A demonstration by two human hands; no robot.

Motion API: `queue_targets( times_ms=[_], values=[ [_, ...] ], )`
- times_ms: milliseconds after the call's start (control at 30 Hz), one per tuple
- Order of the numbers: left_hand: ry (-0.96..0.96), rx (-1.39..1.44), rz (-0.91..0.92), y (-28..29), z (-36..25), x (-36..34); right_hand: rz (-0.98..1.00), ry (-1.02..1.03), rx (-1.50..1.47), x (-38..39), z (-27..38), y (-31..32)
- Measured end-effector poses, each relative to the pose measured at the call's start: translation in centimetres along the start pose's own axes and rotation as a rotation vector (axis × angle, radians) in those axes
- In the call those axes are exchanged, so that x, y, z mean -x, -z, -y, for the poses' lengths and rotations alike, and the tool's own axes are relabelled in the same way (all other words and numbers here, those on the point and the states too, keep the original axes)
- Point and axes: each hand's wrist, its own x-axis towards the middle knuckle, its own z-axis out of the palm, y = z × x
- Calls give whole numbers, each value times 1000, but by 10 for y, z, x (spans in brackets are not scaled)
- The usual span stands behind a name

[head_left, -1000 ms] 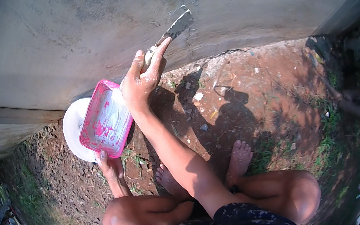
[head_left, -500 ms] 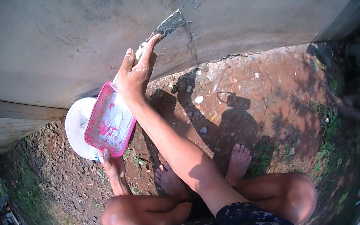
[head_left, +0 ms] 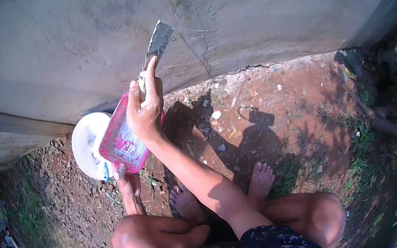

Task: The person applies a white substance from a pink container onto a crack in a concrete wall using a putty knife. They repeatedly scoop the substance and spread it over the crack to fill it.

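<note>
My right hand (head_left: 146, 107) is closed round the pale handle of a putty knife (head_left: 159, 41), its index finger stretched along the blade's base. Grey-white paste coats the blade, which stands in front of the grey wall (head_left: 95, 49); whether it touches the wall I cannot tell. Below that hand, my left hand (head_left: 128, 183) grips the lower end of a pink rectangular tray (head_left: 126, 146) smeared inside with white paste. My right hand covers the tray's upper right part. Fresh paste marks and a thin crack (head_left: 205, 44) show on the wall right of the blade.
A round white bucket or lid (head_left: 84, 144) sits on the ground left of the tray, partly behind it. Reddish soil (head_left: 296, 103) with small chips and grass runs along the wall's foot. My bare feet (head_left: 261, 179) and bent knees are close below. A branch (head_left: 392, 125) lies at the right.
My right hand has brought the putty knife down and left from the crack, turning the blade more upright. The tray has tilted and shifted slightly right beneath it.
</note>
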Motion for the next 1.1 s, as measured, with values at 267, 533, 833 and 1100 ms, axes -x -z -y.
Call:
queue_targets(
  times_ms=[267,533,833,1100],
  values=[
    [3,-25,11,1,2,1,-85,129,82,1,17,6],
    [-113,-31,43,-10,-16,-9,841,-590,-361,8,60,66],
    [-244,-4,150,-39,-32,-7,1328,-534,345,-21,50,103],
    [-117,47,196,-46,-28,-1,1264,-679,349,9,70,86]
  ],
)
